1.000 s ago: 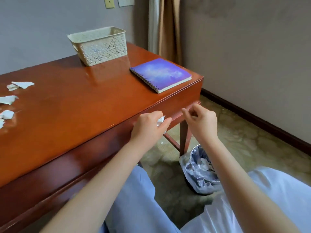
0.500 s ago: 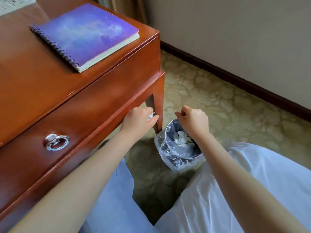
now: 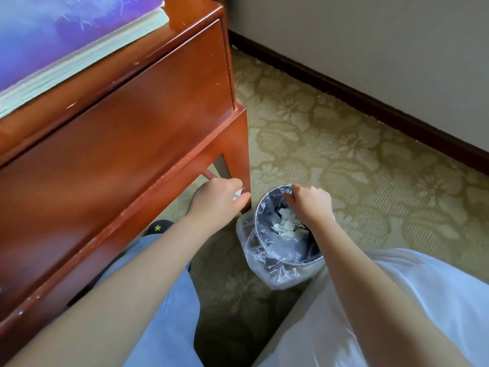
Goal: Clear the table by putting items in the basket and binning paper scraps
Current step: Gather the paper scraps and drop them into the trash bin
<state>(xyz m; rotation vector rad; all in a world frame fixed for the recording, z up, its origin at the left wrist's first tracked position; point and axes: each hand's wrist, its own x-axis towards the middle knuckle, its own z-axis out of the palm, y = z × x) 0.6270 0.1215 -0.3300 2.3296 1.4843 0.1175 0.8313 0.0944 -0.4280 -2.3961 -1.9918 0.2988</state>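
Hands were low beside the counter's corner leg. The left hand [image 3: 218,201] pinched a small white paper scrap [image 3: 238,194] between its thumb and curled fingers, just left of the bin and close to the leg. The right hand [image 3: 311,205] was over the mouth of the round bin [image 3: 256,221] with its fingers curled downward; whether they held anything could not be told. More torn white scraps [image 3: 285,224] lay inside the bin, which stood on the patterned carpet [image 3: 344,144] and was lined with a clear plastic bag [image 3: 275,274]. On the red-brown wooden counter [image 3: 132,123] above, a purple-covered notebook [image 3: 66,30] lay near the edge. A dark baseboard [image 3: 370,104] ran along the wall.
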